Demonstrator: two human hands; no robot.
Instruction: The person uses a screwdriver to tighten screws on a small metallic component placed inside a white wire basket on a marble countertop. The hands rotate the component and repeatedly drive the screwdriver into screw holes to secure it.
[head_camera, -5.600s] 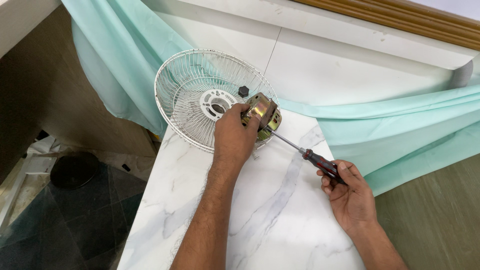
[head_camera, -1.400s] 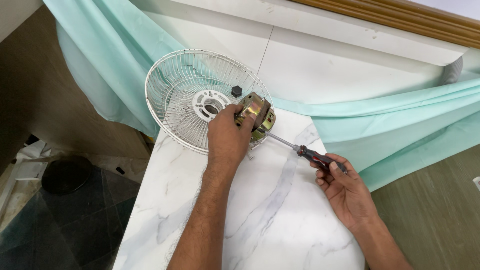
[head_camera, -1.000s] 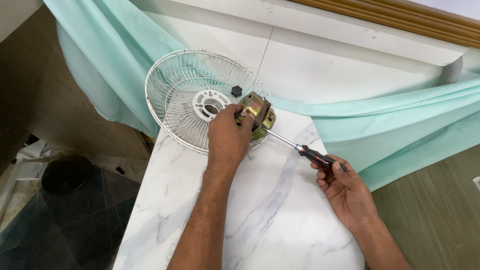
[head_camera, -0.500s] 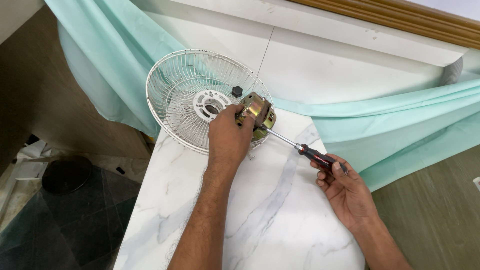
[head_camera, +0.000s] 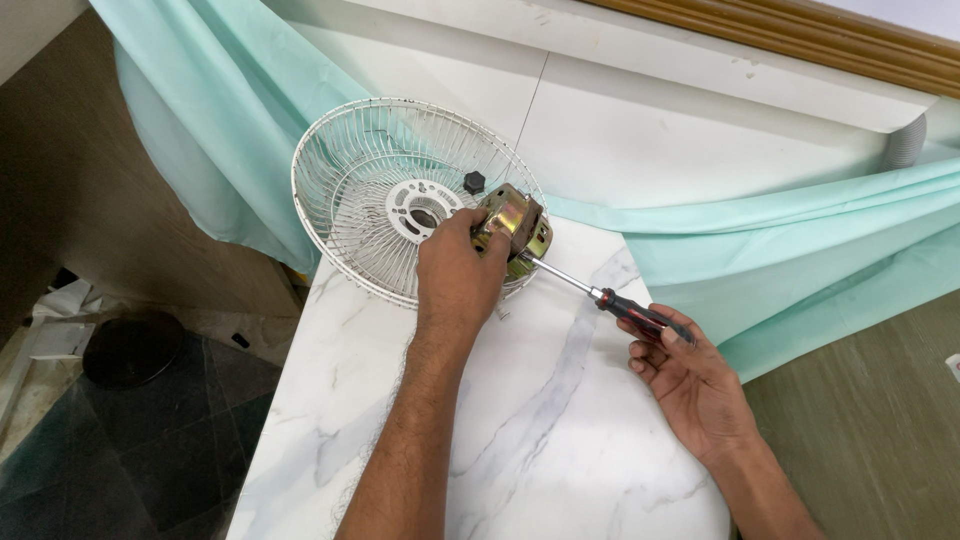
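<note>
From the head camera, the left hand (head_camera: 458, 275) has its fingers closed around a brass-coloured fan motor (head_camera: 513, 226) that sits against the white wire fan guard (head_camera: 350, 190) at the far left corner of the marble table (head_camera: 560, 420). The right hand (head_camera: 690, 375) grips the red-and-black handle of a screwdriver (head_camera: 610, 300), its tip set into the motor's side. This looks like working a motor screw; the next move calls for steady turning with the motor held firm so the tip stays seated. A small black knob (head_camera: 473, 182) rests inside the guard.
</note>
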